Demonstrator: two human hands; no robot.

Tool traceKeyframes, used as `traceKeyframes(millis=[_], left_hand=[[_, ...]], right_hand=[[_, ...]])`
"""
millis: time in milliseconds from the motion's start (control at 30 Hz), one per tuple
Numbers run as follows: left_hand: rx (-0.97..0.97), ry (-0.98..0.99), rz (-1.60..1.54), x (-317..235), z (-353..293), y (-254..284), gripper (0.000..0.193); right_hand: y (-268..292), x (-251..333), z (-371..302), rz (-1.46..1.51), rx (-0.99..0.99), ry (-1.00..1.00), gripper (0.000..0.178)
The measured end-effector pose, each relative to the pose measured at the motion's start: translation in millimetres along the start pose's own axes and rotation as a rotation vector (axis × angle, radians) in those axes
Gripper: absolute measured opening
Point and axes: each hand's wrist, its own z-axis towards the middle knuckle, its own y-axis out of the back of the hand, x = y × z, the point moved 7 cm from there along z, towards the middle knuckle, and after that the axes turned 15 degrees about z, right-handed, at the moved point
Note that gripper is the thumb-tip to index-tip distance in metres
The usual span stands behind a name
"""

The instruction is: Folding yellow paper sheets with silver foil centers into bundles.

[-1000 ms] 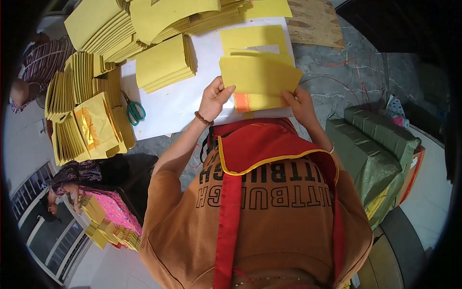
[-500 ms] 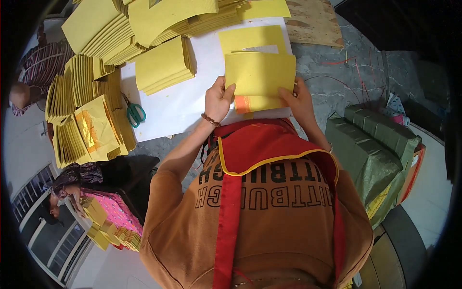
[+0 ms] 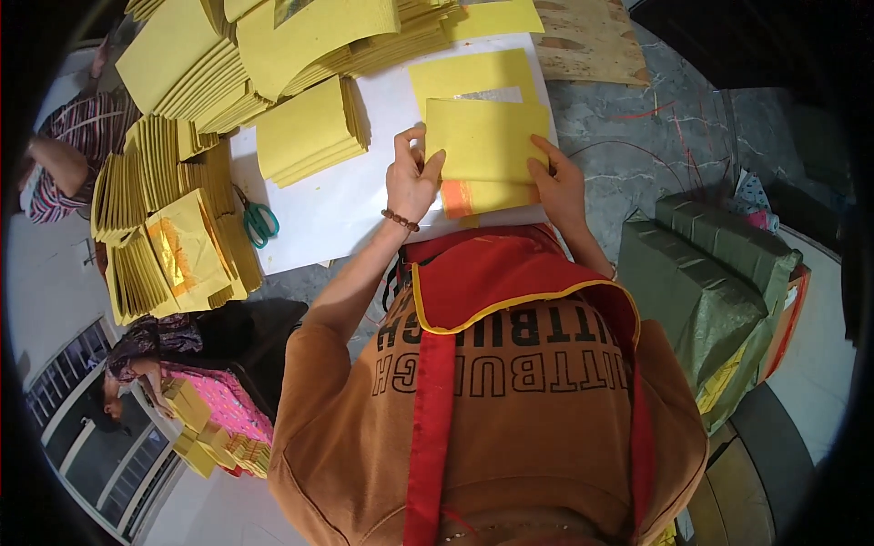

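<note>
A folded sheet of yellow paper (image 3: 487,136) lies squarely before me over other yellow sheets. At its left edge my left hand (image 3: 414,177) is closed, thumb on the paper and forefinger bent beside it. My right hand (image 3: 560,185) holds the right edge between thumb and forefinger. Beneath the near edge shows a yellow sheet with an orange patch (image 3: 458,197). Beyond the fold, another yellow sheet (image 3: 473,71) with a silvery strip (image 3: 489,95) lies flat. To the left rests a small stack of folded yellow paper (image 3: 308,127).
Scissors with teal handles (image 3: 259,223) lie at the left of the white tabletop (image 3: 382,118). Tall piles of folded yellow paper (image 3: 187,64) crowd the far left. Green wrapped bundles (image 3: 692,291) stand at my right. Two other people (image 3: 77,155) are at the left.
The folded paper has come down slightly and left. My right hand's forefinger has moved up onto the paper's right edge. My view has shifted slightly, and a person at the left has moved.
</note>
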Motion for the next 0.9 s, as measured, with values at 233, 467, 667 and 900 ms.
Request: traceKeyframes(millis=[233,467,667,900], left_hand=[[-0.218,-0.383,0.592,-40.2,-6.7,15.0,0.033],[-0.091,-0.894,0.819,-87.1,-22.9,-18.1,0.038],[0.177,-0.909,0.917,-61.5,-33.0,-53.3,0.058],[0.321,-0.832,0.934,-53.7,-33.5,-59.0,0.063]], right_hand=[[0.6,2.8,-0.3,-0.062,-0.017,0.019,0.035],[0.6,3.3,-0.7,-0.048,-0.043,0.022,0.036],[-0.2,2.5,0.0,-0.101,-0.027,0.007,0.035],[-12.5,46.4,-24.9,-0.62,-0.184,0.415,0.038]])
